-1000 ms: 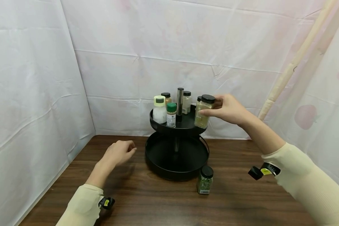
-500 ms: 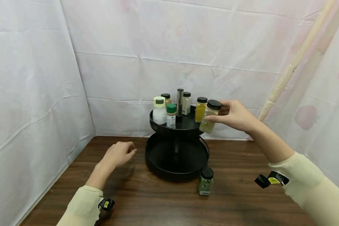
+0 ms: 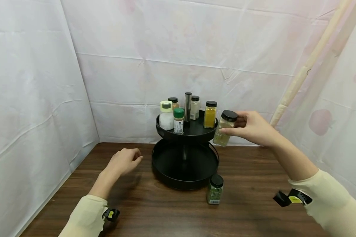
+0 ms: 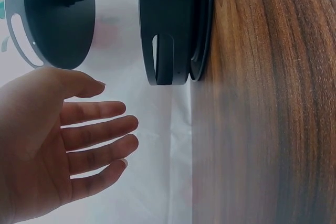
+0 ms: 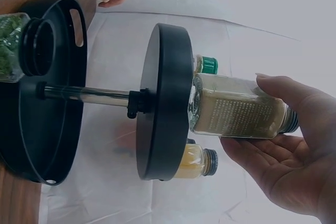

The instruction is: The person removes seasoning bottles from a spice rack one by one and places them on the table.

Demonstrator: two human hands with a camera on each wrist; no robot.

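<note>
My right hand (image 3: 253, 128) grips a square glass spice jar (image 3: 224, 128) with a black lid and pale greenish-beige powder, tilted in the air just right of the upper tier's rim. In the right wrist view the thumb and fingers hold this jar (image 5: 239, 106) from both sides. The two-tier black rack (image 3: 185, 184) stands on the table; its lower tier holds nothing. Left of the rack, my left hand (image 3: 124, 161) hovers over the table. The left wrist view shows that hand (image 4: 68, 140) with relaxed, slightly bent fingers and nothing in them.
The upper tier bears a yellow spice jar (image 3: 210, 114), a green-capped shaker (image 3: 179, 121), a white container with a pale lid (image 3: 166, 116), and two black-lidded jars behind. A jar of green herbs (image 3: 215, 190) stands on the table (image 3: 255, 204) at the rack's front right.
My right hand has carried the beige-powder jar off the upper tier, rightward and slightly down, exposing the yellow jar behind it. The left hand has stayed in place.
</note>
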